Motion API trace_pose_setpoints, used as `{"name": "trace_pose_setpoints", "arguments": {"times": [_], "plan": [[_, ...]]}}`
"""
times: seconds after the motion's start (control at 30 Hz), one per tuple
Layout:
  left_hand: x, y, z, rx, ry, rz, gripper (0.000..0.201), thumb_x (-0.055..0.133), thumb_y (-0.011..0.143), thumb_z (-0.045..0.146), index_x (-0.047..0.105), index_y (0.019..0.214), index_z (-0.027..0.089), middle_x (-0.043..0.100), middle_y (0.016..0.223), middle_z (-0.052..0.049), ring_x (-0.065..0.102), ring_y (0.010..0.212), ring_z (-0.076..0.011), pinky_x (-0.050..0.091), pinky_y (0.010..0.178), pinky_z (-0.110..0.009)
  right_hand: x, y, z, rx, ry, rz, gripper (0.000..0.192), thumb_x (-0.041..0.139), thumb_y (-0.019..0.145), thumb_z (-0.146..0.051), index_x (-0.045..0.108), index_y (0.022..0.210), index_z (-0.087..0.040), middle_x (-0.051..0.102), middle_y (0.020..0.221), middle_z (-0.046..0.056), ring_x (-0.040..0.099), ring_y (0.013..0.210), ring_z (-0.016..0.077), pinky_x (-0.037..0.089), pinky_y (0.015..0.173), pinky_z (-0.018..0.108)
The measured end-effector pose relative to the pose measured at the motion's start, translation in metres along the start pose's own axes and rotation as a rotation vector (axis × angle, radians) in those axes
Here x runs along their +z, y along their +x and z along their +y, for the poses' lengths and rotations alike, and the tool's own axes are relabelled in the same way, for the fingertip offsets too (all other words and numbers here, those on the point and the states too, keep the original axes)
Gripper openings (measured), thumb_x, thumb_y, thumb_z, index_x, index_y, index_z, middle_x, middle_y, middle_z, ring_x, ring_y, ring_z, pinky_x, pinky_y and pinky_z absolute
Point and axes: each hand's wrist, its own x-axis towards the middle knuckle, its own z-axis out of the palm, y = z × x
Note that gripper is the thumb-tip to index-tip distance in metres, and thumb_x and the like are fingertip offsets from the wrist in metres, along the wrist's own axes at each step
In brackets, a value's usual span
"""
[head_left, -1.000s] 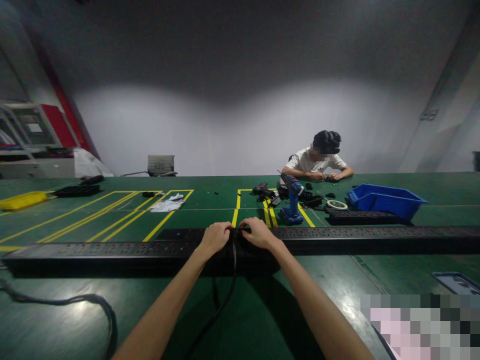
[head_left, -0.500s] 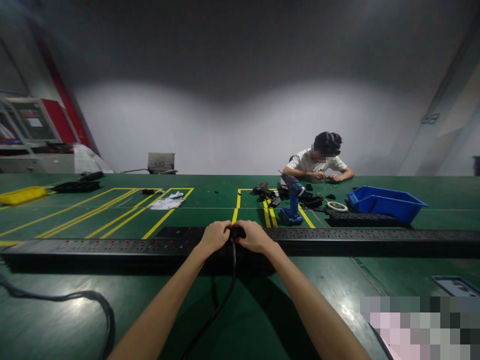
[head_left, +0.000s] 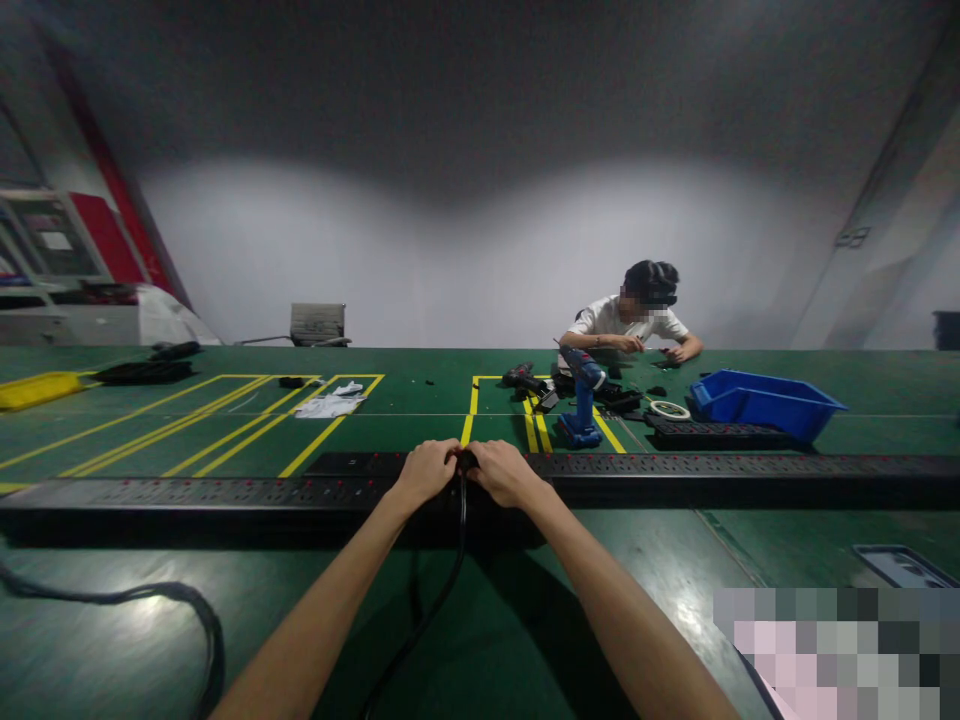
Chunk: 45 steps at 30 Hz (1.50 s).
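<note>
Two long black power strips lie end to end across the green table, one to the left [head_left: 187,493] and one to the right [head_left: 750,468]. My left hand [head_left: 424,471] and my right hand [head_left: 501,472] meet at the middle, where the strips join. Both hands close around a black plug [head_left: 466,461] there. Its black cable [head_left: 427,620] runs down between my forearms towards me. My fingers hide most of the plug.
A person in a white shirt [head_left: 626,325] works at the table's far side beside a blue drill [head_left: 582,400], a blue bin [head_left: 763,400], a tape roll [head_left: 666,409] and a shorter power strip [head_left: 720,433]. A yellow tray [head_left: 34,390] and white paper [head_left: 324,405] lie left. Another cable [head_left: 150,610] loops near left.
My hands have drawn closer together over the plug at the joint. The view has shifted slightly; the strips stay in place.
</note>
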Motion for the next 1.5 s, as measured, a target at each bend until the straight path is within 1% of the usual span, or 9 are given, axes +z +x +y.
{"name": "trace_pose_setpoints", "arguments": {"times": [0.13,0.23,0.33,0.5,0.63,0.8,0.9,1.1,1.5], "plan": [[0.001,0.000,-0.001,0.004,0.012,-0.001,0.028,0.046,0.087,0.026,0.068,0.105,0.027,0.071,0.102,-0.004,0.063,0.098,-0.0218,0.044,0.087,-0.031,0.003,0.001,0.005,0.040,0.191,0.055,0.036,0.058,0.084,-0.031,0.058,0.117,-0.018,0.065,0.108,0.009,0.057,0.100,0.0224,0.038,0.085,0.030],[0.000,-0.001,-0.001,0.008,0.021,-0.001,0.028,0.045,0.088,0.026,0.067,0.105,0.027,0.071,0.101,-0.004,0.064,0.097,-0.0220,0.045,0.085,-0.031,0.002,0.002,0.008,0.055,0.377,0.068,0.030,0.051,0.087,-0.026,0.062,0.113,-0.019,0.066,0.108,0.006,0.058,0.098,0.0194,0.039,0.085,0.027],[-0.001,-0.002,0.000,0.015,0.024,-0.006,0.028,0.044,0.089,0.026,0.067,0.104,0.027,0.071,0.100,-0.005,0.064,0.096,-0.0217,0.044,0.085,-0.031,0.001,0.005,0.007,0.090,0.506,0.056,0.029,0.043,0.094,-0.034,0.065,0.106,-0.019,0.067,0.102,0.005,0.059,0.094,0.0191,0.041,0.081,0.027],[-0.001,-0.001,-0.001,-0.011,0.013,-0.014,0.026,0.046,0.089,0.028,0.067,0.105,0.028,0.072,0.099,-0.005,0.064,0.096,-0.0220,0.044,0.083,-0.030,0.006,0.007,0.007,0.150,0.548,0.086,0.033,0.055,0.088,-0.047,0.066,0.103,-0.020,0.067,0.100,0.006,0.059,0.094,0.0208,0.042,0.080,0.029],[0.000,0.000,-0.002,0.002,0.003,0.001,0.026,0.048,0.087,0.027,0.068,0.104,0.029,0.072,0.100,-0.004,0.064,0.096,-0.0220,0.045,0.082,-0.030,0.015,0.008,0.012,0.104,0.579,0.129,0.036,0.058,0.085,-0.049,0.065,0.103,-0.019,0.066,0.103,0.005,0.058,0.095,0.0191,0.042,0.082,0.029],[0.000,-0.001,-0.003,0.008,-0.011,0.014,0.027,0.047,0.087,0.027,0.068,0.105,0.028,0.072,0.100,-0.003,0.064,0.096,-0.0216,0.045,0.083,-0.030,0.020,0.009,0.016,0.038,0.625,0.146,0.036,0.060,0.083,-0.047,0.063,0.103,-0.018,0.065,0.106,0.006,0.057,0.098,0.0192,0.042,0.084,0.029],[-0.002,-0.001,-0.002,0.000,-0.013,0.009,0.028,0.046,0.088,0.027,0.069,0.104,0.028,0.072,0.099,-0.004,0.064,0.096,-0.0214,0.045,0.084,-0.030,0.019,0.009,0.018,0.040,0.653,0.122,0.026,0.058,0.084,-0.036,0.062,0.104,-0.019,0.065,0.106,0.004,0.058,0.098,0.0186,0.042,0.084,0.029],[-0.002,-0.001,0.000,-0.020,0.009,-0.006,0.029,0.046,0.086,0.025,0.068,0.104,0.028,0.072,0.099,-0.005,0.064,0.097,-0.0220,0.045,0.086,-0.030,0.017,0.004,0.016,-0.060,0.547,0.130,0.043,0.062,0.071,-0.015,0.058,0.114,-0.021,0.063,0.113,0.005,0.056,0.103,0.0210,0.041,0.091,0.032],[-0.005,-0.003,0.002,-0.028,0.011,-0.025,0.030,0.044,0.089,0.028,0.068,0.107,0.027,0.071,0.104,-0.006,0.064,0.102,-0.0225,0.045,0.088,-0.031,0.007,-0.006,-0.001,-0.061,0.140,0.031,0.042,0.044,0.093,-0.025,0.042,0.135,-0.020,0.059,0.120,0.012,0.054,0.108,0.0231,0.039,0.090,0.033]]}}
